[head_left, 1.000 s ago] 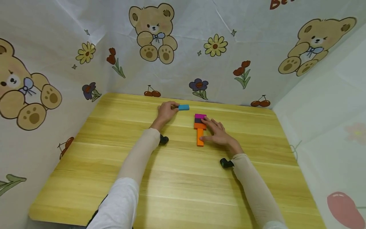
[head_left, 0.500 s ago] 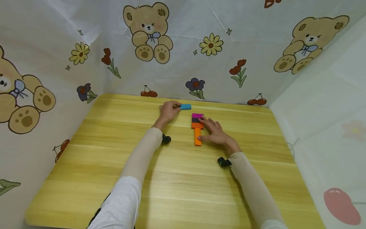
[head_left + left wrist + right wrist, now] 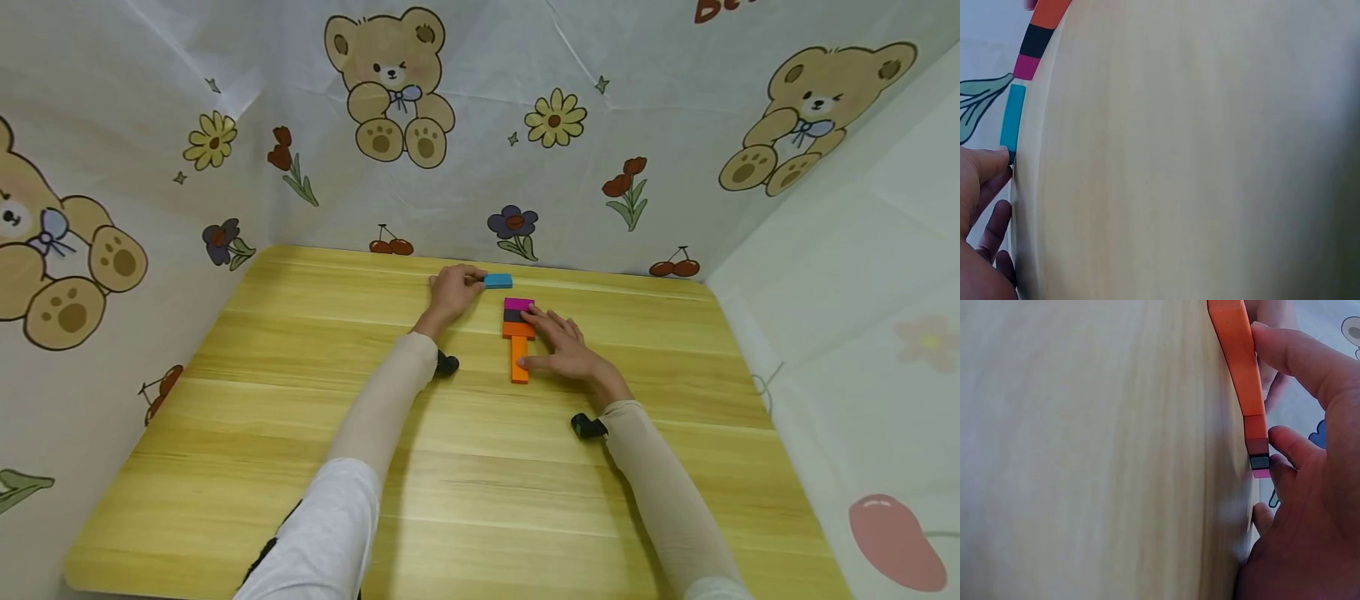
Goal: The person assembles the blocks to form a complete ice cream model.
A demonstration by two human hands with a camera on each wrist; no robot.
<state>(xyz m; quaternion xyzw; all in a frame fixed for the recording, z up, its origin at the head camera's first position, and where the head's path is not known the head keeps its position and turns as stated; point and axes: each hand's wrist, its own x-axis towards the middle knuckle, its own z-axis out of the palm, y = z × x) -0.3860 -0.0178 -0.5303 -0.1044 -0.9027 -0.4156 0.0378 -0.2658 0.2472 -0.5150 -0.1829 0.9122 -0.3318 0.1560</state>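
Observation:
At the back of the table, my left hand [image 3: 453, 293] pinches the left end of a flat blue block [image 3: 498, 282] between thumb and finger. The blue block lies lengthwise, just behind a column of blocks and apart from it. From back to front the column has a magenta block [image 3: 519, 303], a dark block [image 3: 513, 317], an orange crosswise block [image 3: 518, 331] and a long orange block [image 3: 519, 360] pointing towards me. My right hand [image 3: 572, 348] rests spread at the column's right side, thumb touching the long orange block and fingertips at the dark one, partly covering it.
The wood-grain table [image 3: 465, 500] extends around the blocks. A white sheet [image 3: 480, 108] printed with bears and flowers hangs behind its back edge and along both sides. A black wrist device [image 3: 588, 427] sticks out at the right sleeve, another [image 3: 447, 364] at the left.
My left hand has slid the blue block to the right, closer to the spot behind the magenta block. My right hand and the column hold still; the head view has shifted slightly.

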